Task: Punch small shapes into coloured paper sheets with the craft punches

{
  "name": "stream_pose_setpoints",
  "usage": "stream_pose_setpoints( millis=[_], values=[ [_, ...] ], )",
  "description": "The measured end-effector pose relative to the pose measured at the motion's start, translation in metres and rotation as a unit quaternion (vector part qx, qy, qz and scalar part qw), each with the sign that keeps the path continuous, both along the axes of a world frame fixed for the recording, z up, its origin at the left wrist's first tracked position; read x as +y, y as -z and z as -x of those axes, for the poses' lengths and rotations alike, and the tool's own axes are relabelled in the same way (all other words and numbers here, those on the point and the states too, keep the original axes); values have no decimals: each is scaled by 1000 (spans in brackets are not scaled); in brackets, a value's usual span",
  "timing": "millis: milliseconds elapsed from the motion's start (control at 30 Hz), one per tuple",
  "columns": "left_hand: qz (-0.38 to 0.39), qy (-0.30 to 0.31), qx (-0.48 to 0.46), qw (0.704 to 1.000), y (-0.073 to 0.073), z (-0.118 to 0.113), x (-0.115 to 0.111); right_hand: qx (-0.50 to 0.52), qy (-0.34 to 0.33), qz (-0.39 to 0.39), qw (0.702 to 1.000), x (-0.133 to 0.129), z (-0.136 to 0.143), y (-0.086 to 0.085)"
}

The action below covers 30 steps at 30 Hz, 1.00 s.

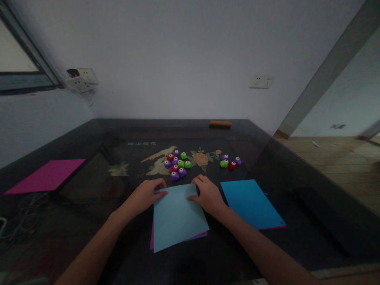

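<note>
Currently, the pale blue sheet (180, 217) is pinched at its far corners by the left hand (151, 190) and the right hand (207, 194), at the near middle of the surface (127, 253); pink paper (152, 238) is partly covered beneath it.

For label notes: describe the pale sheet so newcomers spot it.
On the dark table, find the left hand and right hand. Between them is the pale sheet, held near its far edge. Unlike the bright blue sheet at right, it's powder blue.
</note>
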State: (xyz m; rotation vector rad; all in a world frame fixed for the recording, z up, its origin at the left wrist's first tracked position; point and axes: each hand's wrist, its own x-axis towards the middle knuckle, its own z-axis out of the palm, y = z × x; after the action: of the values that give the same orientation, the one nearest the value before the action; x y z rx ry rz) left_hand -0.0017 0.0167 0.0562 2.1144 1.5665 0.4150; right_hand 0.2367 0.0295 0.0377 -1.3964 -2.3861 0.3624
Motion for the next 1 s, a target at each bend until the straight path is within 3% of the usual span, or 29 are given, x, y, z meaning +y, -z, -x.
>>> stream_pose_setpoints(
  millis=[133,267,333,433,500,633,733,867,1000],
  values=[
    [26,13,-28,999,-1,3,1,26,13,18,999,0,1,-1],
    [75,23,-107,991,-7,6,2,113,35,96,988,5,-2,-1],
    [100,9,-168,981,-11,8,3,194,17,156,968,8,-5,-1],
    [98,-47,-234,966,-13,10,3,337,-20,256,906,12,-10,-4],
    [97,-95,-293,946,-11,9,2,376,-34,297,877,13,-13,-7],
    [128,-177,-441,870,-6,3,-1,396,-5,314,863,13,-17,-14],
    [175,-168,-495,834,-5,-2,-5,443,32,303,843,16,-20,-17],
    [237,-66,-427,870,-9,-11,-13,491,63,262,828,22,-25,-17],
    [235,0,-328,915,-10,-19,-16,509,79,243,822,23,-27,-16]
  ],
)
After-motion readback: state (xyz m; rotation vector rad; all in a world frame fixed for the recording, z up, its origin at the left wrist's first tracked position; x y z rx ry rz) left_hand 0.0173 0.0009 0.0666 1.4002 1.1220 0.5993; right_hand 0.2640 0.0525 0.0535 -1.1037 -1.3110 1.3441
